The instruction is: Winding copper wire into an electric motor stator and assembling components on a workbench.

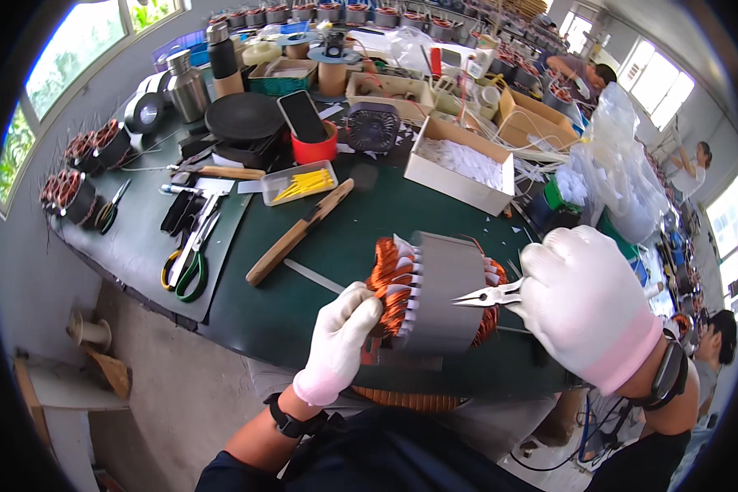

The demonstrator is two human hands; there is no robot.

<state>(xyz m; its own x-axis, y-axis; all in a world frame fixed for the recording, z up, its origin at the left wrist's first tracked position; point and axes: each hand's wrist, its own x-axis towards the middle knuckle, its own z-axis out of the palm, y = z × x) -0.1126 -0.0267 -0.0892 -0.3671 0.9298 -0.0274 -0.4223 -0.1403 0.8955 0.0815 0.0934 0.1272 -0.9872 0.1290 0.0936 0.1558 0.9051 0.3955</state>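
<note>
A motor stator [444, 291] with a grey metal core lies on its side at the table's front edge. Orange copper windings [392, 287] bulge from both its ends, with white insulating slips between them and the core. My left hand [340, 338], in a white glove with a pink cuff, is closed at the left-end windings, thumb and fingers against the copper. In my gloved right hand [584, 295] is a pair of needle-nose pliers [490, 295]. Their silver jaws point left, in front of the core's right end. The pliers' handles are hidden in my fist.
Left of the stator lie a wooden stick [299, 234] and a metal strip [313, 275]. Scissors [193, 266] rest on a grey mat. Behind stand a tray of yellow sticks [303, 182], a red pot with a phone [302, 116], and a box of white slips [461, 164]. People work farther off.
</note>
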